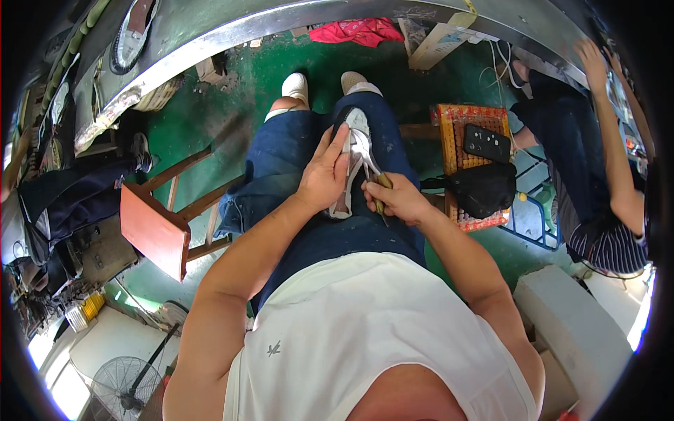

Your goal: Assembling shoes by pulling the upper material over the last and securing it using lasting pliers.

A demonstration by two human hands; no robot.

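Observation:
A grey-and-white shoe (357, 121) lies lengthwise on my right thigh, its toe pointing away from me. My left hand (323, 174) is pressed along the shoe's left side, fingers stretched toward the toe, holding it steady. In my right hand (406, 201) is a pair of metal pliers (362, 146) with yellowish handles. Their jaws rest against the shoe's right edge near the toe. Part of the shoe's left side is hidden under my left fingers. My fist covers the lower handles.
Ahead runs a metal-edged workbench (232, 42) with another shoe (132, 38) on it. An orange-red wooden stool (151, 228) stands left. On a woven seat (453, 130) at right are a dark phone-like object (487, 143) and a black bag (484, 189). Co-workers sit on both sides.

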